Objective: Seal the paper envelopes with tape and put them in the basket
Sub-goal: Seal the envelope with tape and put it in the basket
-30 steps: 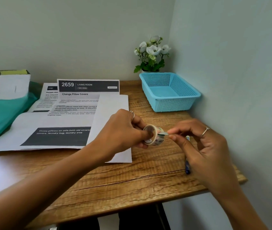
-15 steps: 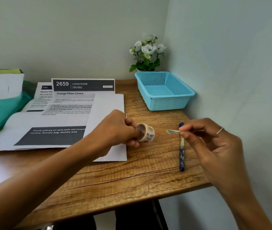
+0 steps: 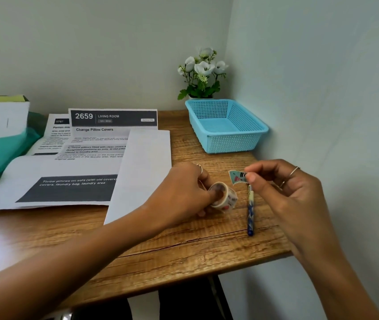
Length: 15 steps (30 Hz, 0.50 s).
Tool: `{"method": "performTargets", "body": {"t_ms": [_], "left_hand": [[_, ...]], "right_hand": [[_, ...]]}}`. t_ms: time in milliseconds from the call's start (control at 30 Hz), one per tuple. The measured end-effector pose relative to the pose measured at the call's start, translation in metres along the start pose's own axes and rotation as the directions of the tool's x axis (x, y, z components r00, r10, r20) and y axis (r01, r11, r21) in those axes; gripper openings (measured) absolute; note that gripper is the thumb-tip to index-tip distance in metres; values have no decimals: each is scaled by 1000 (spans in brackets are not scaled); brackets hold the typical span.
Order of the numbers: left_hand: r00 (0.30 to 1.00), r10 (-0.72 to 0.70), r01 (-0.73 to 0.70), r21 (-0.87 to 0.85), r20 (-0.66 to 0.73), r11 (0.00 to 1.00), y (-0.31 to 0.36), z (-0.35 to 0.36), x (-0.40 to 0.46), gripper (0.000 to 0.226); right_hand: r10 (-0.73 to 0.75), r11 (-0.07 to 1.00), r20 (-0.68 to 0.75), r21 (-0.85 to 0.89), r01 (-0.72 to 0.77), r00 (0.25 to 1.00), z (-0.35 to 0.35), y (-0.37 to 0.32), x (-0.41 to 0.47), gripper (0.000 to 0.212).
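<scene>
Patterned tape strip (image 3: 237, 178), jagged-edged, pinched.

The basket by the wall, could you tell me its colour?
Light blue basket, perforated; head view.

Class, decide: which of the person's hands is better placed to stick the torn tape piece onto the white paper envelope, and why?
The right hand: it already pinches the torn teal patterned tape piece. The left hand grips the patterned tape roll beside the white paper envelope.

Wooden table (image 3: 183, 255) in pale corner
</scene>
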<state>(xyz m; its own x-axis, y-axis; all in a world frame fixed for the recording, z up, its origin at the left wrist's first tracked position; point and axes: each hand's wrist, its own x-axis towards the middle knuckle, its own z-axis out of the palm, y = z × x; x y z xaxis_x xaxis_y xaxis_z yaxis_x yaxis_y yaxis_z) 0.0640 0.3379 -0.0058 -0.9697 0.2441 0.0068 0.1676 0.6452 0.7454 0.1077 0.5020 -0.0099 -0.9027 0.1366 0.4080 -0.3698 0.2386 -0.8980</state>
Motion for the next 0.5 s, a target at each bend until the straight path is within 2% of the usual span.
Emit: {"method": "performTargets", "body": {"t_ms": [200, 333, 500], "left_hand": [[973, 181, -145, 232, -142, 962, -8, 14, -2, 22], [945, 288, -214, 369, -156, 904, -11, 16, -6, 31], [947, 271, -198, 351, -173, 915, -9, 13, -8, 27]], "right_hand": [[22, 1000, 9, 5, -22, 1000, -1, 2, -1, 11], [32, 999, 8, 13, -32, 999, 1, 5, -1, 13], [25, 1000, -1, 9, -25, 1000, 1, 7, 0, 13]]}}
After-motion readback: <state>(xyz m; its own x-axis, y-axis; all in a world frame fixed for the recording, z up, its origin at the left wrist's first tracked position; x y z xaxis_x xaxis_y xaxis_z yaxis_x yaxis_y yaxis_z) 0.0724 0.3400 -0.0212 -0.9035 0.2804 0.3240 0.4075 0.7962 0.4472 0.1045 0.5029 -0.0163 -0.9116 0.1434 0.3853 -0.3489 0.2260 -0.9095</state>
